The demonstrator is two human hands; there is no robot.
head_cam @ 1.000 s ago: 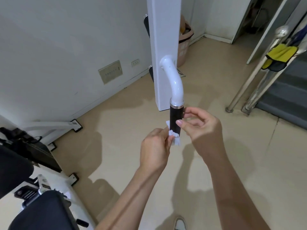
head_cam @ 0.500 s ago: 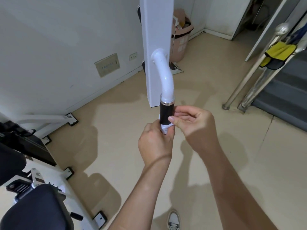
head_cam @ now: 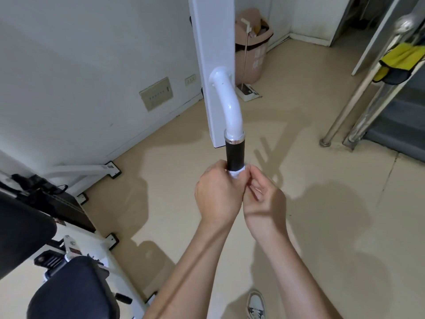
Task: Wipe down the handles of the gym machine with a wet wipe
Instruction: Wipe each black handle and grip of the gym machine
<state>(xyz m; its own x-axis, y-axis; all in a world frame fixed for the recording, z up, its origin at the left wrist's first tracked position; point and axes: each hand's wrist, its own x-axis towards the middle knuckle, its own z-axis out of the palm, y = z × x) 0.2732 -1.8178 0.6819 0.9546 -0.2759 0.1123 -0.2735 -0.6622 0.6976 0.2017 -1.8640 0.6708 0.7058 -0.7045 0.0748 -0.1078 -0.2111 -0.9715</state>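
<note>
A white curved tube comes off the machine's white upright post [head_cam: 212, 42] and ends in a black handle grip [head_cam: 234, 155] below a chrome ring. My left hand [head_cam: 218, 194] is wrapped round the lower end of the grip with a white wet wipe [head_cam: 236, 174] bunched under its fingers. My right hand [head_cam: 264, 199] sits just to the right, its fingertips pinching the wipe's edge at the grip. The grip's bottom end is hidden by both hands.
A black padded seat [head_cam: 76, 288] and white machine frame [head_cam: 87, 171] fill the lower left. A pink bin [head_cam: 255, 49] stands by the far wall. Steel stair rails [head_cam: 358, 95] with a yellow cloth [head_cam: 400, 61] are at right. My shoe [head_cam: 256, 305] is on the beige floor.
My left hand has closed round the lower grip over the wipe. My right hand has dropped from the front of the grip to beside the left hand. The view shifted slightly.
</note>
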